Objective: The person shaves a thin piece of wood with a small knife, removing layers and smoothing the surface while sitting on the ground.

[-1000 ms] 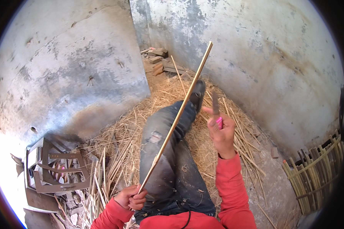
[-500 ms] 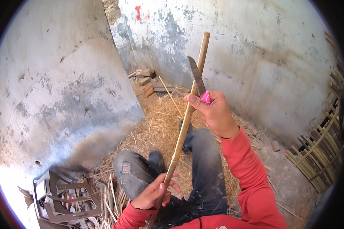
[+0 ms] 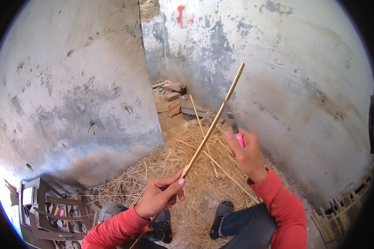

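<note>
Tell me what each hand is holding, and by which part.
The left hand holds a bamboo strip partway along its length; the right hand grips a knife by its pink handle.

Pink knife handle (image 3: 240,140), tan stick (image 3: 213,124)

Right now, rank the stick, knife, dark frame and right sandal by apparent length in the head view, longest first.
1. Stick
2. Dark frame
3. Unsure: knife and right sandal look close; the right hand partly hides the knife.
</note>
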The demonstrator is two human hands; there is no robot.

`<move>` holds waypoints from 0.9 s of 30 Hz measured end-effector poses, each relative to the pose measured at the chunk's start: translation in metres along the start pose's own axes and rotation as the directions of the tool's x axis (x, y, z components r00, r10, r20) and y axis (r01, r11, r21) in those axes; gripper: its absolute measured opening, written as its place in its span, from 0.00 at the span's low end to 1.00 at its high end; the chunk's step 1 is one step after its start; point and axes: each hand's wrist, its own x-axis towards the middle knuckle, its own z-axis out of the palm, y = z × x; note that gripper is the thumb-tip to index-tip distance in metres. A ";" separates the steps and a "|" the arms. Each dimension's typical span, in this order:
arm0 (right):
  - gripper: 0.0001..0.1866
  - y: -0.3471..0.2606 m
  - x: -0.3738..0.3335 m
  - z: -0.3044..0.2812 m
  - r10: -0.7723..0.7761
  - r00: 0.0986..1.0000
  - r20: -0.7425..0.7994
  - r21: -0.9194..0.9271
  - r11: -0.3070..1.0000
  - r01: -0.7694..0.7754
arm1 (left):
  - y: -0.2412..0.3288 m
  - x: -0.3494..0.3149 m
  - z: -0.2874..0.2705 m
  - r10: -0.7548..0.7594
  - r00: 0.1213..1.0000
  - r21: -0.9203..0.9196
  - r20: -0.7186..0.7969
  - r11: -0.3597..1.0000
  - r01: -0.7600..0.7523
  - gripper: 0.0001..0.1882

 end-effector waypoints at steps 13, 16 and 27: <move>0.22 0.032 -0.010 0.050 -0.048 0.902 0.430 -0.261 0.950 0.174 | -0.033 0.049 -0.009 -0.172 0.949 -0.305 0.263 0.919 0.251 0.16; 0.22 0.036 -0.020 0.057 -0.071 0.875 0.478 -0.360 0.893 0.270 | -0.035 0.050 -0.013 -0.145 0.942 -0.352 0.302 0.902 0.251 0.16; 0.24 0.091 0.030 0.041 -0.302 0.947 0.113 -0.650 0.699 0.300 | -0.029 0.009 -0.026 -0.257 0.935 -0.345 0.243 0.878 0.332 0.18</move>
